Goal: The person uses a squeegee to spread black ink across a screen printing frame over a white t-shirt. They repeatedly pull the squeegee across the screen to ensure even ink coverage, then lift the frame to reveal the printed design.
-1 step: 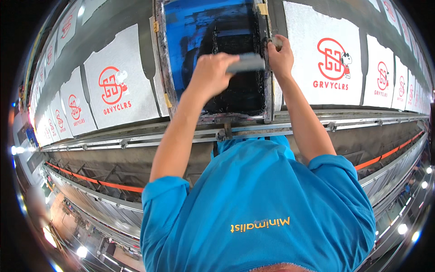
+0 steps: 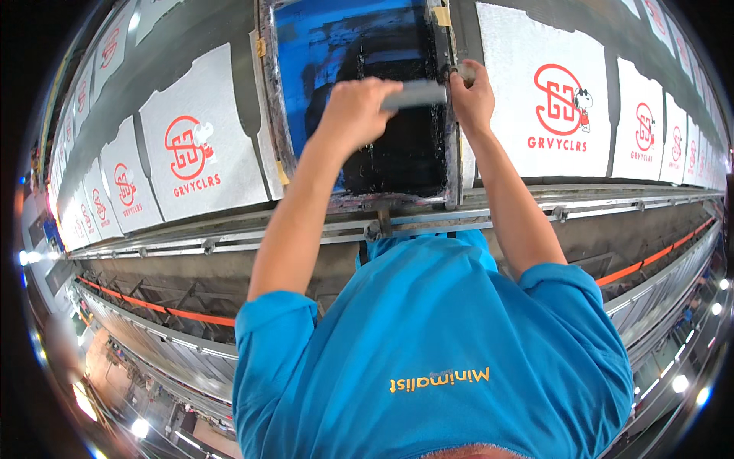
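A screen-printing frame (image 2: 452,153) with blue mesh (image 2: 302,42) lies in front of me, and black ink (image 2: 405,149) covers much of the mesh. My left hand (image 2: 358,115), slightly blurred, is closed round one end of a grey squeegee (image 2: 419,94). The squeegee lies crosswise over the inky area, its free end close to the frame's right side. On that side my right hand (image 2: 474,99) grips a pale knob (image 2: 465,73), fingers wrapped round it. Yellow tape (image 2: 441,15) marks the frame's edges.
White shirt pieces with red prints lie on the long dark table both sides, such as the right one (image 2: 535,99) and the left one (image 2: 195,130). A metal rail (image 2: 290,233) runs along the near edge. Orange strips (image 2: 191,314) line the structure behind me.
My left hand and the squeegee have shifted slightly away from me, toward the far end of the frame. My right hand stays at the knob.
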Demonstrator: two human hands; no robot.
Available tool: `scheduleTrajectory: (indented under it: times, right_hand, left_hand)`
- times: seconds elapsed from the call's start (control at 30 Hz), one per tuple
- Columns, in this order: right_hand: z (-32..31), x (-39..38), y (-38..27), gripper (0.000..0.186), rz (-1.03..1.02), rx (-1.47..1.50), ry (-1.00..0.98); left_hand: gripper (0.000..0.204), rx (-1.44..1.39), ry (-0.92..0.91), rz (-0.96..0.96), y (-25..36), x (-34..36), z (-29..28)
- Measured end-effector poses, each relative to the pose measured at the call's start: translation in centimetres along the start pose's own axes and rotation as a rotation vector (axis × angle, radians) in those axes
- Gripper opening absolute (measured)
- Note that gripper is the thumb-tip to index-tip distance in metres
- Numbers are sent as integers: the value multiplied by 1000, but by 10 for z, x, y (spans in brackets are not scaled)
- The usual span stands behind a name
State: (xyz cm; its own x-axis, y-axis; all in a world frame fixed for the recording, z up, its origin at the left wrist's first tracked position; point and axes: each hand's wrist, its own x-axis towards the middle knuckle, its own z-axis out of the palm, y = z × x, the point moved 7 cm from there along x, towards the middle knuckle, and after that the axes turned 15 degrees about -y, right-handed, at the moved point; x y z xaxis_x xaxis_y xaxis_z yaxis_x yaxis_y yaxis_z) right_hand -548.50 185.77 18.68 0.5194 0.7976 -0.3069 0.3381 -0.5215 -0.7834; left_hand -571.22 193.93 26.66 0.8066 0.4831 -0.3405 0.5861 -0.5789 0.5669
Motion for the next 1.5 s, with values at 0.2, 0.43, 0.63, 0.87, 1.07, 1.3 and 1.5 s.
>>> scheduleTrajectory:
  times: [0.2,0.43,0.63,0.87,1.07,1.3,1.5]
  right_hand:
    - [-14,9,-7,47,-150,-109,116]
    - [35,42,-128,37,-705,-769,-420]
    - [46,11,-101,24,-766,-789,-265]
    - [45,-140,-40,25,-739,-623,-376]
    - [32,-79,-85,25,-666,-626,-523]
    - [39,64,-134,12,-693,-716,-342]
    - [48,-31,-71,32,-773,-678,-323]
  left_hand:
    - [39,47,-130,-114,-46,90,-29]
    - [30,172,-93,-141,-54,100,-32]
    - [19,153,60,-115,-42,70,-5]
    - [42,35,35,-53,12,-53,91]
    - [29,-38,-334,-182,-2,-3,28]
    - [21,87,40,-157,-58,104,-50]
    - [15,109,85,-123,-25,33,30]
